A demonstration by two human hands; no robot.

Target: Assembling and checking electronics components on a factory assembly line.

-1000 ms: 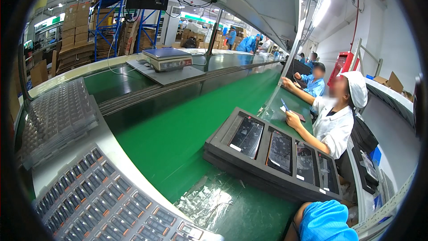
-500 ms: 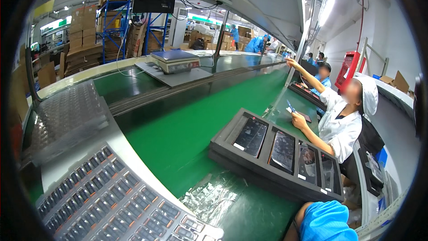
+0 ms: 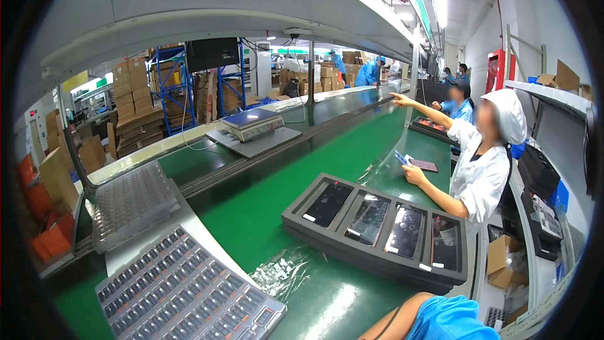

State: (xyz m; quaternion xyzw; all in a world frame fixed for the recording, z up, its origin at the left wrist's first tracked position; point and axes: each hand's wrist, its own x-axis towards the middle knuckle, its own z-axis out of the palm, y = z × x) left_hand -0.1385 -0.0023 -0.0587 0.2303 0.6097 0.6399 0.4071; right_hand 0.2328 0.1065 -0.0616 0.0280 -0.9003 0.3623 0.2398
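Neither my left hand nor my right hand shows. A bent bare arm with a rolled blue sleeve (image 3: 450, 320) comes in at the lower edge, right of the middle; its hand is out of the picture. Just beyond it, a black foam tray (image 3: 371, 249) rests on the green belt, its slots holding several dark flat screens (image 3: 404, 232). At the lower left lies a clear plastic tray (image 3: 189, 289) filled with rows of small dark parts. A crumpled clear plastic film (image 3: 280, 272) is between the two trays.
Stacked empty clear trays (image 3: 132, 204) stand at the left, and a weighing scale (image 3: 253, 124) sits beyond the belt (image 3: 251, 214). Across at the right, a co-worker in white (image 3: 481, 170) points along the line, a blue object in the other hand. A shelf (image 3: 189, 16) hangs overhead.
My view has shifted, so the trays and scale sit differently in the picture. More of the bare forearm shows at the lower edge. The co-worker still points along the belt.
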